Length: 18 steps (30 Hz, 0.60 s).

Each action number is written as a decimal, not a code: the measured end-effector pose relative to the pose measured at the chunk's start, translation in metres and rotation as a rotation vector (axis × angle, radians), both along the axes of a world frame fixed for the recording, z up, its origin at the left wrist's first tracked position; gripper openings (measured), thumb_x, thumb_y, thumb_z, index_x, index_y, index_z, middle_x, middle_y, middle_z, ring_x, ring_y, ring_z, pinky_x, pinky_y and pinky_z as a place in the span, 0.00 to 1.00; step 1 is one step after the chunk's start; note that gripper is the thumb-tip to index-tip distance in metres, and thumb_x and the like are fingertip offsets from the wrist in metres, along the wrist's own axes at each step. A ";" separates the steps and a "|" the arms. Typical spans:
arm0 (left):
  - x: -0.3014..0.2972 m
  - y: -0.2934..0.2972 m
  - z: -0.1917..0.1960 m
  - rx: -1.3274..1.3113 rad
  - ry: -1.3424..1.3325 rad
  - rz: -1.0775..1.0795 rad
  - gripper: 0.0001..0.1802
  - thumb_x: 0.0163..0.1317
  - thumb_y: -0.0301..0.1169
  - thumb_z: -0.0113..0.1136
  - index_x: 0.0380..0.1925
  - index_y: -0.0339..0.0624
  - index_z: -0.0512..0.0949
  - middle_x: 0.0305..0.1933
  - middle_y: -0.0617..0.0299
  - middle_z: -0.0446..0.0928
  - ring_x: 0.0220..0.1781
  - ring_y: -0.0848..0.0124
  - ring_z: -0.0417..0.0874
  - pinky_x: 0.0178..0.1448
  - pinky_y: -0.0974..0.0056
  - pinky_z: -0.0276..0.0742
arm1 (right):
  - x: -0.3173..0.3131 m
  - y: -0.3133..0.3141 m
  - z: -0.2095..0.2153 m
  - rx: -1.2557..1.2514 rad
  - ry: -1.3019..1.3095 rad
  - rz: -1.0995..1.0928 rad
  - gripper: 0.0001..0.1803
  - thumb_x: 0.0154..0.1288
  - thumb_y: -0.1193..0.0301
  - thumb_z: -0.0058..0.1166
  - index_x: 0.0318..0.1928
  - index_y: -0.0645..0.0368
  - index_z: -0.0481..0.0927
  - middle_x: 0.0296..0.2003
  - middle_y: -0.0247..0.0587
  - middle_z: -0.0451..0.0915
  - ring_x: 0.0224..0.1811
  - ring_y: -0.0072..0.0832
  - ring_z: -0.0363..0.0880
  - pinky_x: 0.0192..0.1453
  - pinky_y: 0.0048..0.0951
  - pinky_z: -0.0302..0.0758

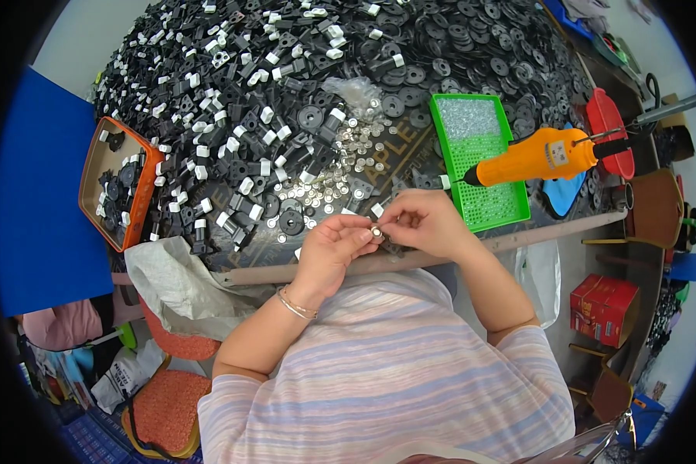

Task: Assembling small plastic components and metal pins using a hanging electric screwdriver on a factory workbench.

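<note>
My left hand (pixel 334 246) and my right hand (pixel 423 222) meet at the table's near edge. Between their fingertips sits a small silver ring-shaped washer (pixel 377 230) against a small black plastic part (pixel 392 247). The left thumb and forefinger pinch the washer; the right hand's fingers close on the black part. A bracelet circles my left wrist. Loose silver washers (pixel 340 166) lie scattered on the table just beyond my hands.
A huge heap of black and white plastic parts (pixel 286 85) covers the table. An orange tray (pixel 119 179) of parts stands left. A green tray (pixel 479 158) sits right, an orange electric screwdriver (pixel 537 156) hanging over it. A red box (pixel 605 307) lies below.
</note>
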<state>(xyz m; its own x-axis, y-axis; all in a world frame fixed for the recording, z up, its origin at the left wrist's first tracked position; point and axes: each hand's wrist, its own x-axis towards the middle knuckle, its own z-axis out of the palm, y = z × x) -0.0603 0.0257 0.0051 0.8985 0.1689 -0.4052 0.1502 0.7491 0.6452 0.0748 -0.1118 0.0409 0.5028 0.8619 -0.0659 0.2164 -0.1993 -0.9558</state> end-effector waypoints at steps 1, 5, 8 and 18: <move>0.001 0.000 0.001 0.001 -0.003 -0.001 0.09 0.59 0.20 0.54 0.40 0.33 0.73 0.41 0.52 0.78 0.42 0.68 0.81 0.47 0.67 0.78 | 0.004 -0.003 -0.005 -0.019 0.068 -0.037 0.05 0.50 0.79 0.59 0.30 0.62 0.80 0.24 0.30 0.75 0.22 0.11 0.71 0.25 0.14 0.67; 0.008 -0.003 0.007 -0.047 0.042 0.006 0.08 0.58 0.20 0.54 0.39 0.33 0.73 0.41 0.51 0.78 0.41 0.67 0.81 0.47 0.67 0.79 | 0.010 -0.004 -0.010 -0.074 0.171 -0.042 0.05 0.52 0.79 0.59 0.32 0.62 0.79 0.24 0.30 0.75 0.23 0.11 0.71 0.26 0.14 0.68; 0.013 0.000 0.007 -0.065 0.052 0.041 0.08 0.58 0.20 0.54 0.39 0.34 0.72 0.41 0.50 0.78 0.41 0.67 0.81 0.46 0.66 0.79 | 0.010 -0.002 -0.008 -0.050 -0.065 -0.100 0.07 0.51 0.79 0.59 0.34 0.61 0.79 0.25 0.31 0.73 0.22 0.13 0.71 0.25 0.16 0.68; 0.003 0.029 0.014 0.041 -0.055 0.192 0.07 0.58 0.19 0.55 0.37 0.36 0.73 0.42 0.50 0.78 0.40 0.66 0.81 0.46 0.66 0.79 | 0.009 -0.003 -0.006 -0.348 -0.594 0.182 0.05 0.50 0.71 0.55 0.30 0.55 0.79 0.30 0.37 0.77 0.32 0.38 0.77 0.36 0.35 0.73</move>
